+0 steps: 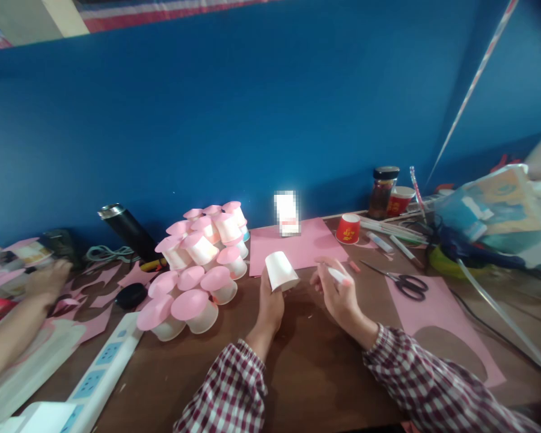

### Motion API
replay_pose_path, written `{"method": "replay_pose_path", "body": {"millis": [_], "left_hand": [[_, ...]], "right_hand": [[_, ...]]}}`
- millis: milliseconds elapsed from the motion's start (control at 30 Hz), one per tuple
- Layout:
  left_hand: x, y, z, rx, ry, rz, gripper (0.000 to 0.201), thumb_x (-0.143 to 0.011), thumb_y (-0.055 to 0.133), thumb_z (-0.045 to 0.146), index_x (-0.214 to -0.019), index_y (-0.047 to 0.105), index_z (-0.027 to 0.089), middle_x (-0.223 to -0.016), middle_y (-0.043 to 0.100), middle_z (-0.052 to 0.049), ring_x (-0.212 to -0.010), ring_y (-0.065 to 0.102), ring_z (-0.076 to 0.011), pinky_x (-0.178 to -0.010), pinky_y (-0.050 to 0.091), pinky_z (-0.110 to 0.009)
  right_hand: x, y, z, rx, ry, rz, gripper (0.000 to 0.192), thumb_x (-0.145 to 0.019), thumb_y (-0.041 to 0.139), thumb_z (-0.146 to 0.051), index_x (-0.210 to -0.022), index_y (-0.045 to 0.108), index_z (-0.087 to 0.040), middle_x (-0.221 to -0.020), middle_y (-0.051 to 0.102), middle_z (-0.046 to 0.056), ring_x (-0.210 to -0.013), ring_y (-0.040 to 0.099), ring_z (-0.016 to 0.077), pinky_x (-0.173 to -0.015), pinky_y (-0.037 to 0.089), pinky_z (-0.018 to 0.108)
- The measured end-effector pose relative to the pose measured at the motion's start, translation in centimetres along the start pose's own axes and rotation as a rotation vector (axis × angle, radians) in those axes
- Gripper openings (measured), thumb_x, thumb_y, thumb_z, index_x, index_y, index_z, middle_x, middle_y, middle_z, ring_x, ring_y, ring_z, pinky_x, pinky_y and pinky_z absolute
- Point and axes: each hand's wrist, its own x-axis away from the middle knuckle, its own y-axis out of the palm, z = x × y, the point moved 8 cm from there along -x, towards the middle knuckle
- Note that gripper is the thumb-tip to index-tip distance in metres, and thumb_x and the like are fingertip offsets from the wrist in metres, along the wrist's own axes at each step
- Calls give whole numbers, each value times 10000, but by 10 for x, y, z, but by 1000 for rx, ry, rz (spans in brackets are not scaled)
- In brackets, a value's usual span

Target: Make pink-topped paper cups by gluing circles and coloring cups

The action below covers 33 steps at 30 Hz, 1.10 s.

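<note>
My left hand [270, 310] is closed around a white paper cup [280, 270], which is tilted with its wider end toward the lower right. To the right, and apart from the cup, my right hand [338, 294] grips a short white, pen-like stick [340, 276]; its exact kind is hard to make out. Behind both hands lies a pink paper sheet [309, 243] with a pixelated white object [287, 213] on it. Left of my hands, several cups topped with pink paper discs [193, 307] stand in a cluster, some of them stacked.
Scissors [408, 285] and a cut pink sheet [451, 325] lie at right, near a red paper cup [348, 228] and a dark-lidded jar [383, 191]. A power strip [103, 367], black bottle [128, 231] and another person's arm [22, 325] are at left.
</note>
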Motion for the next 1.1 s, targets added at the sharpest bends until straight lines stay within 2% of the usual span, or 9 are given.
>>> {"method": "replay_pose_path", "body": {"millis": [133, 233, 300, 400, 533, 633, 767, 967, 1100], "left_hand": [[2, 9, -4, 248, -116, -68, 243, -811, 551, 326, -969, 587, 145, -910, 637, -63, -771, 614, -158, -753, 493, -322], [6, 16, -3, 280, -140, -127, 241, -811, 552, 340, -931, 607, 139, -894, 659, -74, -789, 630, -187, -771, 493, -345], [9, 19, -4, 260, -147, -152, 234, -805, 560, 327, -944, 606, 144, -947, 667, -82, -836, 632, -203, -786, 491, -352], [10, 21, -4, 199, -105, -187, 233, -803, 566, 308, -979, 595, 159, -1020, 660, -82, -906, 622, -213, -821, 482, -361], [8, 18, 5, -25, 33, -189, 278, -788, 590, 277, -1046, 571, 174, -1029, 655, -72, -929, 611, -212, -830, 478, -355], [8, 14, 18, -180, 132, -134, 453, -743, 629, 215, -1177, 501, 190, -1077, 640, -77, -959, 607, -210, -820, 486, -334], [9, 9, 24, -327, 156, -74, 677, -712, 635, 168, -1332, 363, 180, -1143, 620, -113, -1013, 603, -222, -842, 488, -332], [7, 3, 21, -375, 178, -60, 641, -730, 561, 118, -1343, 387, 186, -1273, 563, -123, -1147, 545, -245, -961, 432, -369], [0, -6, 16, -428, 203, -19, 644, -730, 553, 105, -1349, 391, 180, -1336, 512, -137, -1245, 465, -268, -1039, 359, -422]], "right_hand": [[3, 12, -8, 72, -100, -108, 149, -851, 565, -269, -980, 551, -196, -777, 632, 28, -647, 607, 144, -623, 500, 253], [6, 22, -9, 120, -151, -189, 221, -793, 622, -252, -988, 530, -200, -840, 633, 43, -707, 621, 166, -646, 509, 270], [7, 23, -8, 163, -157, -178, 195, -786, 614, -239, -953, 521, -201, -820, 621, 35, -684, 610, 162, -634, 503, 269], [6, 22, -8, 215, -156, -140, 135, -784, 577, -204, -900, 507, -199, -788, 602, 24, -653, 593, 152, -620, 492, 261], [5, 17, -11, 278, -166, -93, 138, -759, 526, -151, -883, 488, -200, -777, 592, 20, -646, 583, 151, -604, 476, 254], [4, 15, -10, 307, -178, -80, 148, -756, 518, -154, -892, 480, -198, -785, 594, 26, -645, 577, 154, -592, 467, 253], [4, 17, -10, 316, -213, -85, 154, -773, 510, -163, -917, 470, -196, -788, 594, 32, -645, 575, 160, -585, 464, 258], [6, 24, -6, 309, -233, -160, 94, -832, 510, -189, -918, 473, -202, -785, 585, 34, -656, 578, 160, -612, 474, 265], [6, 25, -4, 256, -205, -226, 283, -801, 601, -223, -1043, 456, -206, -834, 592, 29, -695, 599, 158, -651, 489, 267]]}}
